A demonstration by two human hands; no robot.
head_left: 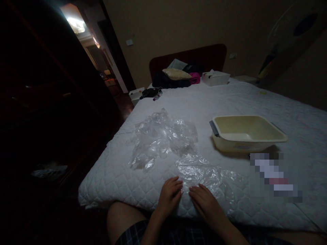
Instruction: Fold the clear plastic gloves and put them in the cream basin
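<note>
My left hand (170, 194) and my right hand (204, 200) rest side by side at the near edge of a white quilted mattress (114, 177). Both lie on the near edge of a clear plastic bag (204, 172) that is spread flat on the mattress. The left fingers are curled down onto the plastic; the right fingers lie flat on it, stretched forward. A heap of crumpled clear plastic bags (163, 137) lies further back to the left, apart from both hands.
A cream plastic basin (246, 133) stands on the mattress to the right. A white box (215, 78), dark clothes (166, 81) and a pink item (195, 78) lie by the headboard. A dark wardrobe (51, 102) fills the left. My knee (122, 217) is below the bed edge.
</note>
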